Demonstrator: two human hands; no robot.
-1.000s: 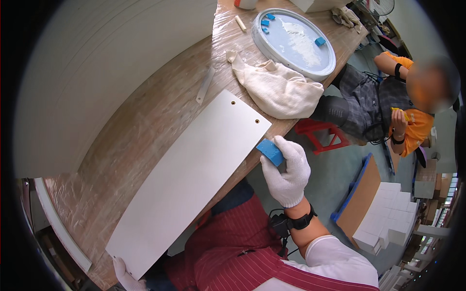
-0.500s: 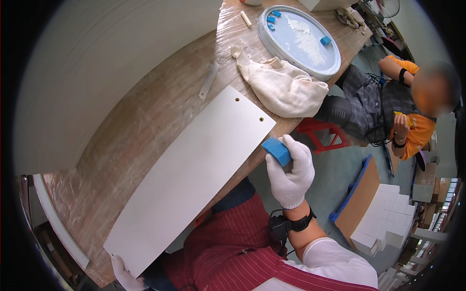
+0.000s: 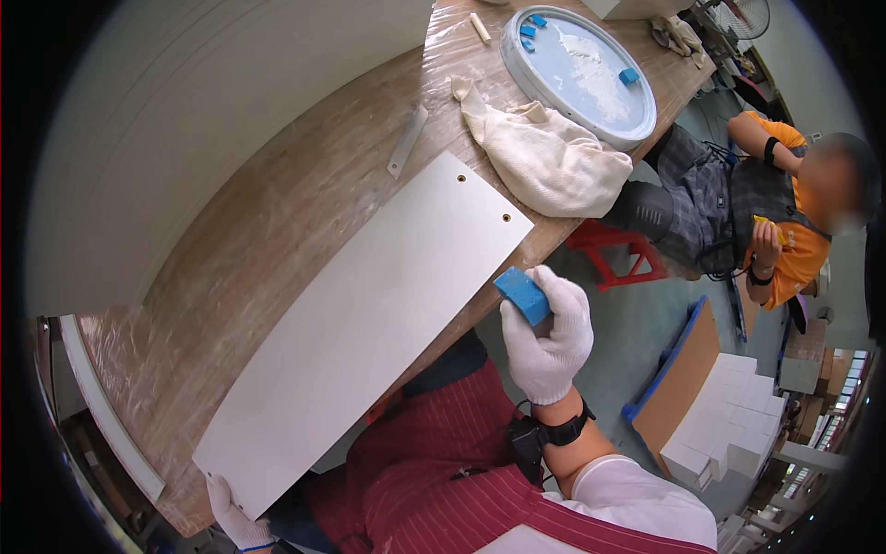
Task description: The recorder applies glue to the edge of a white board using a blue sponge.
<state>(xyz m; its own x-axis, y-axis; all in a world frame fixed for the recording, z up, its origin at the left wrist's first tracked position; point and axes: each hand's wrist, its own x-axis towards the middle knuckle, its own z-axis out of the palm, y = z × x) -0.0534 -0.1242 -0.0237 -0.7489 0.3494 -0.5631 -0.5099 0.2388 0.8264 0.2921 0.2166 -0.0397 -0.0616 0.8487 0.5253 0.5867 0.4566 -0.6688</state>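
Note:
My right hand (image 3: pixel 551 346), in a white knit glove, pinches a blue sponge block (image 3: pixel 522 295) between thumb and fingers. It is held up just off the near right corner of a long white panel (image 3: pixel 360 323), apart from it. The panel lies slantwise along the table's near edge, with two brass-coloured holes at its far end. At the lower left, my gloved left hand (image 3: pixel 231 512) grips the panel's near end, thumb on top; its other fingers are mostly hidden underneath.
A cream cloth (image 3: pixel 554 162) lies beyond the panel, against a round pale-blue lid (image 3: pixel 509 60) bearing white powder and several blue blocks. A metal strip (image 3: pixel 407 143) and a short stick (image 3: pixel 480 28) lie on the table (image 3: pixel 277 203). A seated person (image 3: pixel 775 212) and stacked white boxes (image 3: pixel 729 415) are right.
The view has shifted slightly. My right hand, with the sponge block, has drawn a little toward me and left against the table. My left hand stays on the panel's end.

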